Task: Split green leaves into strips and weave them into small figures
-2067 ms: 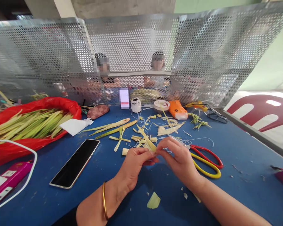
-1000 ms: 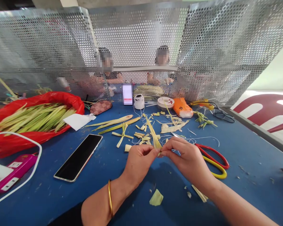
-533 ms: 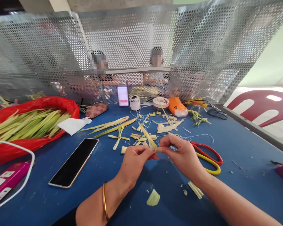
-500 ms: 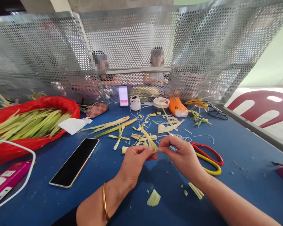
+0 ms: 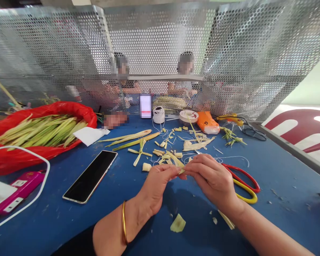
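Between my two hands is a pale yellow-green strip of husk (image 5: 177, 160), its tip pointing up and away. My left hand (image 5: 160, 181), with a gold bangle at the wrist, pinches it between thumb and fingers. My right hand (image 5: 212, 177) is closed at the strip's right end, fingertips almost meeting the left ones. Just beyond lie cut husk scraps (image 5: 162, 154) and a small cross-shaped piece of tied husk (image 5: 140, 153). Scissors with red and yellow handles (image 5: 248, 192) lie beside my right hand, their blades mostly hidden. A loose husk piece (image 5: 178, 223) rests nearer me.
At left are a red bag (image 5: 50, 151) of husk strips, a phone (image 5: 90, 177) and a purple power strip (image 5: 16, 192) with a white cable. A thread spool (image 5: 159, 115), round tin (image 5: 188, 117) and orange packet (image 5: 208, 122) stand before a perforated metal screen (image 5: 160, 42). People sit behind it.
The whole view has shifted, so things appear further right. My right hand has turned, its fingers now folded closer over the strip. My left hand keeps its pinch.
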Demonstrator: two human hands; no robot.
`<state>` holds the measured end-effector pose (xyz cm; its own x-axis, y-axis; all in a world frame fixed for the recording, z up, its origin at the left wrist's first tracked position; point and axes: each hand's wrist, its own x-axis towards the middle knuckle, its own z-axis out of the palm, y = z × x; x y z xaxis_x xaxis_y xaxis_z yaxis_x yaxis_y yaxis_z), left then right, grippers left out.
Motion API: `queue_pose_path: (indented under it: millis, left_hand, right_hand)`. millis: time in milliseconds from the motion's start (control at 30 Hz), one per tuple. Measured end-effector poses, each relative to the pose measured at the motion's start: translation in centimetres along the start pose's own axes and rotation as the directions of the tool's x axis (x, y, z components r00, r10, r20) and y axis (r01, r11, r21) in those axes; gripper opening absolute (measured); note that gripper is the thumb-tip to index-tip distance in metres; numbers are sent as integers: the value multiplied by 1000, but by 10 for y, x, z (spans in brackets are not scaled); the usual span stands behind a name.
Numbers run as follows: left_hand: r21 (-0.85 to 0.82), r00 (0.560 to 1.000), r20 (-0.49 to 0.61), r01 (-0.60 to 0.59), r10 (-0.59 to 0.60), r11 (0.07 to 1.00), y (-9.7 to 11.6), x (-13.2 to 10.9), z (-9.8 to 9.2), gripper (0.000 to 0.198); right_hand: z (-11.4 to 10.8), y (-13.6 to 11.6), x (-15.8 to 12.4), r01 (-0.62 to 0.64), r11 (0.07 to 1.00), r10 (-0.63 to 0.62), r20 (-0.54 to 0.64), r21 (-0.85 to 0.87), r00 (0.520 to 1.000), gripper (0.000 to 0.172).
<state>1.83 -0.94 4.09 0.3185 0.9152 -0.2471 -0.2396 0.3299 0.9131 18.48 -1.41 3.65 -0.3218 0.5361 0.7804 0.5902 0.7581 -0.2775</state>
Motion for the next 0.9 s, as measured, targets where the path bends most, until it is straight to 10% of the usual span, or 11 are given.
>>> queue_pose_path:
  millis: [233,467,767,900]
  left_hand:
    - [-167,989,-25,142,-148,976,-5,3,-1,15]
    - [-17,995,-97,-13,12,1000,-4,4,-1,22]
    - [140,981,-144,-110,130,984,-1,3,3,14]
    - [236,973,-153,-131,170,963,-2,3,3,13]
  right_hand:
    - [-1,-1,1,213,972,-201,123,-98,972,25]
    - [1,-3,2,167,973,-151,107,-160,983,23]
    - [-4,-13,5,-317,947,306,154,51,939,13]
    - [-3,-12,5,-344,937,331,162,63,930,14]
